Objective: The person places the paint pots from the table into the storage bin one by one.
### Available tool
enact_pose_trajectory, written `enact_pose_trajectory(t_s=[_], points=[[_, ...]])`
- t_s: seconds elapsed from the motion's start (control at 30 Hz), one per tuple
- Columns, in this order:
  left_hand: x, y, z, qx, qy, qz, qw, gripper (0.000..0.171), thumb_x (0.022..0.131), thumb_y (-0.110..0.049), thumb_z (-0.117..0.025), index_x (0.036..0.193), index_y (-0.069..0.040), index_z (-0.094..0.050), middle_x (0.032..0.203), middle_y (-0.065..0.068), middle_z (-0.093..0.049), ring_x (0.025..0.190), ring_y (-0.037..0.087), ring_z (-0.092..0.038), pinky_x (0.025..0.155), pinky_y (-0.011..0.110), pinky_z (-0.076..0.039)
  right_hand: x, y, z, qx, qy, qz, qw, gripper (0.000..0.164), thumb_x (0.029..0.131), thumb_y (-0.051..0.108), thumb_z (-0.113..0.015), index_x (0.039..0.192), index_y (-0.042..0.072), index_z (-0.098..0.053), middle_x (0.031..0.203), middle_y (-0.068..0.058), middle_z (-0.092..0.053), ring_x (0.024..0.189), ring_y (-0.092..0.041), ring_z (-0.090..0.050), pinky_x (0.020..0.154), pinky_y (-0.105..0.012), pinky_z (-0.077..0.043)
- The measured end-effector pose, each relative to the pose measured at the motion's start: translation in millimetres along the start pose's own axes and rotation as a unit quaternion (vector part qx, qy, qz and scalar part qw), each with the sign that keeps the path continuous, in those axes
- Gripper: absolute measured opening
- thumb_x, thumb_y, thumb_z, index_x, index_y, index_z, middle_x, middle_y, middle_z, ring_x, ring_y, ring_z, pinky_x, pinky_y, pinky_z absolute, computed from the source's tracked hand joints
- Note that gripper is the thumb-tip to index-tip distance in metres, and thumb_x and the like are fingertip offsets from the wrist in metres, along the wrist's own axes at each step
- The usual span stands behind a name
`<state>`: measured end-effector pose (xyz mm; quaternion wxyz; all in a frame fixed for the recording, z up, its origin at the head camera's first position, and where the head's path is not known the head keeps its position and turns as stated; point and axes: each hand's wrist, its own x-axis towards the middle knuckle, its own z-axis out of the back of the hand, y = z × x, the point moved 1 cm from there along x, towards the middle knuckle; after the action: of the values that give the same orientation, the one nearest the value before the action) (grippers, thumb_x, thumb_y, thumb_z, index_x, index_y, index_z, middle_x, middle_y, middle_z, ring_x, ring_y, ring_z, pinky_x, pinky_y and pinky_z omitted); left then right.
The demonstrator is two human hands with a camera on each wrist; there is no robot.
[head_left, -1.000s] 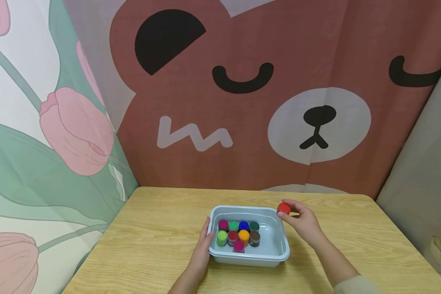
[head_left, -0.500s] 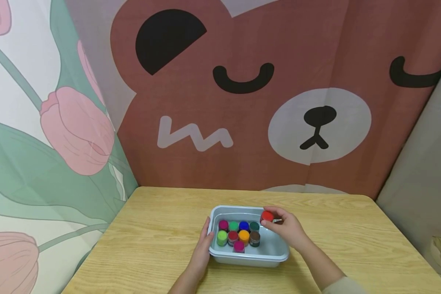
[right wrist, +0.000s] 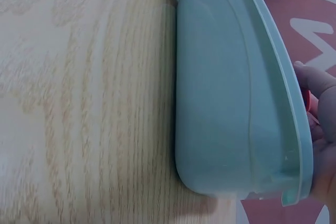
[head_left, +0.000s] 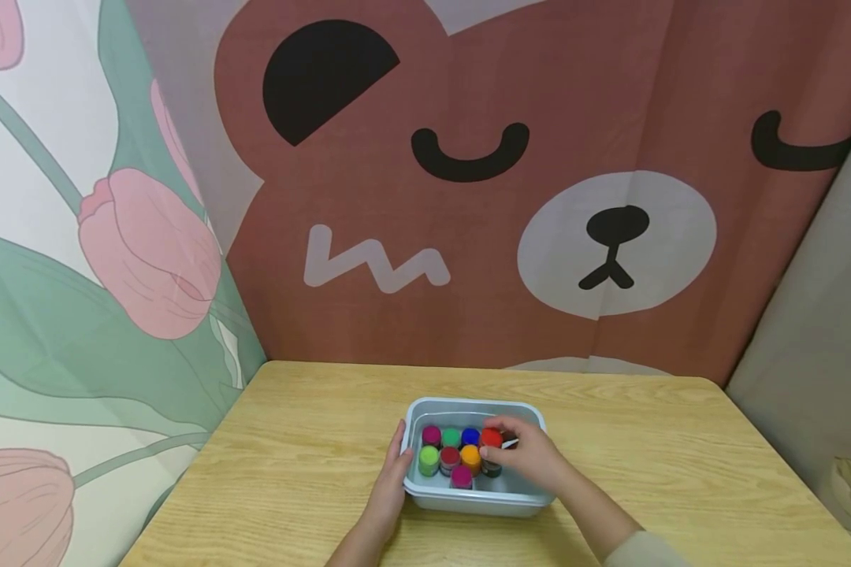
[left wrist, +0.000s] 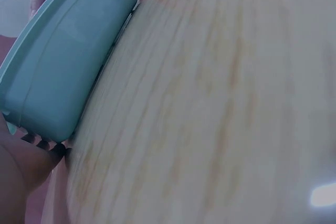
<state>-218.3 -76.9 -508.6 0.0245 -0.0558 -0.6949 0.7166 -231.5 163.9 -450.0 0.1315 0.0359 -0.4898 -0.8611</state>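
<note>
A pale blue plastic basin stands on the table, with several small lidded paint pots inside. My left hand grips its left end, thumb at the rim and fingers along the outer wall. Over the right part of the basin, my right hand pinches a red-lidded paint pot between thumb and fingers. That pot covers the dark green lid, and the brown-lidded pot is partly hidden below it. Whether the red pot touches another pot, I cannot tell. In the right wrist view, only a sliver of red shows.
Magenta, green, blue, lime, dark red and orange lids sit close together, with another magenta one in front. The wooden table meets a printed bear curtain behind.
My right hand has carried the red-lidded pot leftward and down, from beside the basin's right rim to over the back row of pots. The left hand and basin stay put.
</note>
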Motion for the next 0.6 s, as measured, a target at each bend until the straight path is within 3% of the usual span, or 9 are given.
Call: enact_pose_trajectory(t_s=[0.27,0.6], points=[[0.3,0.9,0.3,0.001,0.001,-0.002,1.0000,0.060,0.105,-0.032,-0.035,0.159,-0.018,-0.013,0.165,0.016,-0.008,0.150,0.046,-0.001,0.116,0.071,0.000,2,-3,-6,-0.038,0.029,0.034,0.998,0.042,0.085,0.021,-0.076,0.119,-0.001,-0.066,0.110,-0.011,-0.069,0.088,-0.016,-0.060,0.071,-0.021,-0.053],[0.8,1.0,-0.4,-0.005,0.002,0.003,1.0000,0.060,0.105,-0.032,-0.035,0.159,-0.018,-0.012,0.165,0.016,-0.007,0.150,0.046,0.000,0.115,0.071,0.001,0,-3,-11,-0.094,0.054,0.025,0.994,0.038,0.080,0.024,-0.081,0.112,0.007,-0.070,0.102,-0.002,-0.070,0.089,-0.014,-0.058,0.073,-0.024,-0.050]])
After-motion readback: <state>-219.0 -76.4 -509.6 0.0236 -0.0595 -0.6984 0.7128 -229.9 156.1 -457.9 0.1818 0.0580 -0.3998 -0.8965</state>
